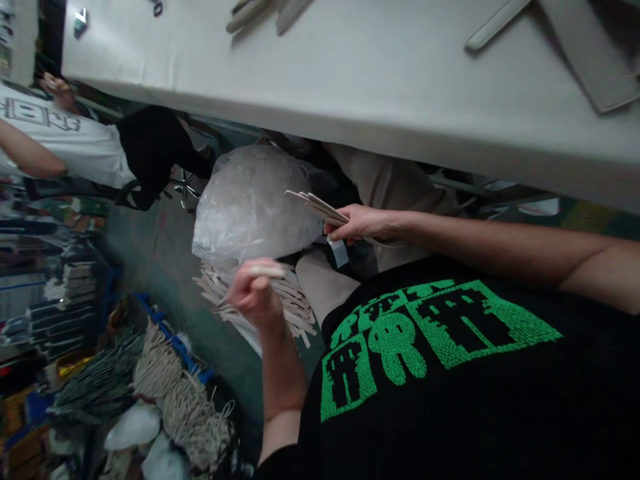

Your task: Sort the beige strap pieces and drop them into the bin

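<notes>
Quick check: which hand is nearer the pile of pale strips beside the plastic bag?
Left. The left hand overlaps the pile in view, hiding part of it; the right hand, holding several strips, is farther off, up and to the right in the picture.

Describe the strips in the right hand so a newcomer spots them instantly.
Below the long pale table is a bulging translucent plastic bag. At its right edge, the right hand holds thin pale strips, fanned. Unlike the heaped strips lower down, these are few.
</notes>
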A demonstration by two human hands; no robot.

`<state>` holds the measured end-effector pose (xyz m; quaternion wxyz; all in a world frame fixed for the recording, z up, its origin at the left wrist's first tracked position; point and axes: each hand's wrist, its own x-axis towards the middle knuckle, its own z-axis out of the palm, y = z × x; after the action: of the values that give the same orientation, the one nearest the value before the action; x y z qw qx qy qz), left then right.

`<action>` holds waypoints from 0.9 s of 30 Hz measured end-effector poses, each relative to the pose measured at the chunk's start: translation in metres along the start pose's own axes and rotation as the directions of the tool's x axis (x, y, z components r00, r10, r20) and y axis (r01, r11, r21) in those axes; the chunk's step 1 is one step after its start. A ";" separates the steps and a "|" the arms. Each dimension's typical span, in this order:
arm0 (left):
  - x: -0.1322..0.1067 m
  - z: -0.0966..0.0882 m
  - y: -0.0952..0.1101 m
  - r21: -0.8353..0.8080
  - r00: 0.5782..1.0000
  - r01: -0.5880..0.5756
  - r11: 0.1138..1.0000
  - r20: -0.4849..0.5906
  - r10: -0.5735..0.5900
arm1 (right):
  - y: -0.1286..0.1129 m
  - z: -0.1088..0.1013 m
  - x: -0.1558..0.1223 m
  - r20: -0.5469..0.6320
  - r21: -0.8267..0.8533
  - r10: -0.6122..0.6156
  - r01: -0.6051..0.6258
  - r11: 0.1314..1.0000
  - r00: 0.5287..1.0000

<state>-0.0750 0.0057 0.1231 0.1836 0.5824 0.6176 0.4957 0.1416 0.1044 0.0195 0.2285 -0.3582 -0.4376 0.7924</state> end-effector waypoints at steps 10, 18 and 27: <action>-0.052 0.093 -0.053 -0.075 0.727 0.594 0.801 0.478 -0.494 | 0.002 0.010 -0.002 -0.043 -0.055 -0.027 0.024 0.998 0.999; -0.049 0.118 -0.054 -0.462 0.694 0.701 0.544 0.263 -0.671 | -0.001 -0.002 0.010 -0.213 0.233 0.007 0.043 0.971 0.977; -0.069 0.151 -0.040 -0.473 0.573 0.800 0.369 0.418 -0.705 | 0.016 0.004 0.017 -0.339 0.136 -0.169 0.226 0.965 0.926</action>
<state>0.0423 0.0102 -0.0007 0.6127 0.1740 0.5995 0.4847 0.1268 0.1051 0.0014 0.4063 -0.4165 -0.3578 0.7304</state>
